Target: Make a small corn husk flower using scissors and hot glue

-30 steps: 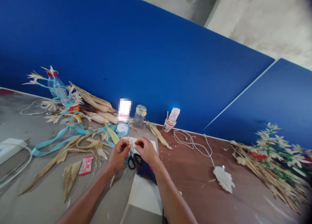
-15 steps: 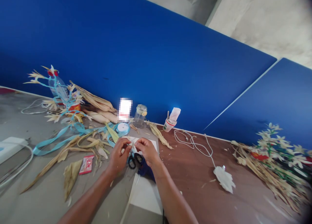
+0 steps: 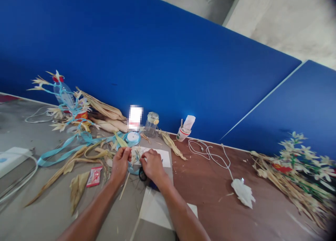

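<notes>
My left hand [image 3: 120, 165] is closed in a pinch, fingertips and thumb pressed together; what lies between them is too small to make out. A thin pale strip [image 3: 124, 186] shows just below it. A little to the right, my right hand [image 3: 153, 167] is pinched too, beside a small tuft of light blue ribbon [image 3: 137, 156] and pale pieces; its exact hold is unclear. Black-handled scissors [image 3: 142, 174] lie partly hidden under the right hand. White paper [image 3: 165, 157] is beneath and behind the fingers.
A ribbon spool [image 3: 132, 138], glass jar [image 3: 151, 125] and paper cup [image 3: 183, 133] stand along the blue partition. Dry corn husks [image 3: 76, 160], a red packet [image 3: 94, 177] and a ribbon-wrapped flower branch [image 3: 78, 110] lie left. White cable [image 3: 202, 150] and white flowers [image 3: 301, 153] are right.
My left hand has moved left, away from the right one, and the gap between them is wider. The right hand has shifted slightly left, covering more of the scissors. The pale strip now shows.
</notes>
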`<action>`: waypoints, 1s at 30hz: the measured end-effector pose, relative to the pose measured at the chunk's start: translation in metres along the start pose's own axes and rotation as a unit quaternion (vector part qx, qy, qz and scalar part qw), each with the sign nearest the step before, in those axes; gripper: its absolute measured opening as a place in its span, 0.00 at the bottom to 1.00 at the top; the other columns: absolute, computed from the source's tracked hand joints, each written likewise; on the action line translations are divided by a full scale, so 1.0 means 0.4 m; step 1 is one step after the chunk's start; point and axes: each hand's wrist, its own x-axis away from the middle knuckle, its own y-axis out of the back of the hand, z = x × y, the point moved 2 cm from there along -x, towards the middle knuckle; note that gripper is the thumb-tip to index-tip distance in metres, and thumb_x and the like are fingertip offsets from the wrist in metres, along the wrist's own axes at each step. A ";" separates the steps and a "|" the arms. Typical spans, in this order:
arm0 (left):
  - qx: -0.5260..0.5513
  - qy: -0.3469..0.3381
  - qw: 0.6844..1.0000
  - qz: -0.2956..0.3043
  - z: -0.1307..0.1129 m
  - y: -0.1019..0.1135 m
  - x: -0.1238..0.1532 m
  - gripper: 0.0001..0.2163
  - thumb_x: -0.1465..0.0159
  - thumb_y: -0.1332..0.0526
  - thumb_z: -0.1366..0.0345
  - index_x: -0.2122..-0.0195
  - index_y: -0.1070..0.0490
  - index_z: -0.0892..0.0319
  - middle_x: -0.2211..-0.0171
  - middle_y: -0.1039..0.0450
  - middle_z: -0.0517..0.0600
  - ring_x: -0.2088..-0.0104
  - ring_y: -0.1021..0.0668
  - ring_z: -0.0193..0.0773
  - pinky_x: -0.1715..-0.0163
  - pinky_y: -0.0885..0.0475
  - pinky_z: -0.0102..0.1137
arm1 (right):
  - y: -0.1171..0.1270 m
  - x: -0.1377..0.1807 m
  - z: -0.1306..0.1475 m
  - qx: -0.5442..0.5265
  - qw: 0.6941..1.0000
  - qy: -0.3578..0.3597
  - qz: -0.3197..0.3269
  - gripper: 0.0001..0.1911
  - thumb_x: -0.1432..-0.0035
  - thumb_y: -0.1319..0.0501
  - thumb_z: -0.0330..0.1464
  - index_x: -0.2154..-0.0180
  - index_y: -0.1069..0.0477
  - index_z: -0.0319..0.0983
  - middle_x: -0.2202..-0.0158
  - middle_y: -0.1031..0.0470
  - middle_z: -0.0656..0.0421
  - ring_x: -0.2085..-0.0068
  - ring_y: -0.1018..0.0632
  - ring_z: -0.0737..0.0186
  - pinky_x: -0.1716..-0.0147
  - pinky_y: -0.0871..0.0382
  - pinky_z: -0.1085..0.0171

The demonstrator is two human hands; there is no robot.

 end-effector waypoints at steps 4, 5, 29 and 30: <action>-0.006 -0.001 1.000 0.006 0.005 -0.005 -0.005 0.13 0.43 0.42 0.54 0.76 0.35 0.59 0.82 0.40 0.41 0.81 0.37 0.28 0.80 0.42 0.25 | -0.041 0.001 0.023 0.121 0.992 0.039 0.019 0.11 0.46 0.42 0.36 0.63 0.28 0.36 0.61 0.28 0.50 0.56 0.32 0.51 0.59 0.42 0.57; -0.007 -0.001 1.000 0.010 0.006 -0.007 -0.006 0.13 0.44 0.42 0.54 0.77 0.35 0.59 0.83 0.40 0.41 0.82 0.38 0.28 0.81 0.42 0.25 | -0.049 0.000 0.024 0.133 0.990 0.041 0.022 0.11 0.46 0.42 0.35 0.63 0.28 0.36 0.61 0.28 0.49 0.56 0.32 0.50 0.59 0.42 0.57; 0.107 0.072 0.978 0.164 0.001 -0.032 0.018 0.10 0.49 0.34 0.60 0.73 0.28 0.62 0.77 0.33 0.45 0.77 0.35 0.28 0.75 0.39 0.25 | -0.039 -0.006 0.021 -0.616 0.769 -0.156 -0.073 0.06 0.58 0.38 0.33 0.79 0.31 0.37 0.82 0.34 0.65 0.78 0.37 0.70 0.76 0.43 0.69; 0.111 0.076 0.979 0.156 0.002 -0.030 0.016 0.10 0.49 0.34 0.60 0.73 0.29 0.62 0.77 0.33 0.45 0.77 0.35 0.28 0.75 0.38 0.25 | -0.039 -0.007 0.020 -0.615 0.769 -0.157 -0.073 0.05 0.58 0.38 0.33 0.79 0.31 0.37 0.82 0.34 0.65 0.78 0.37 0.70 0.76 0.44 0.69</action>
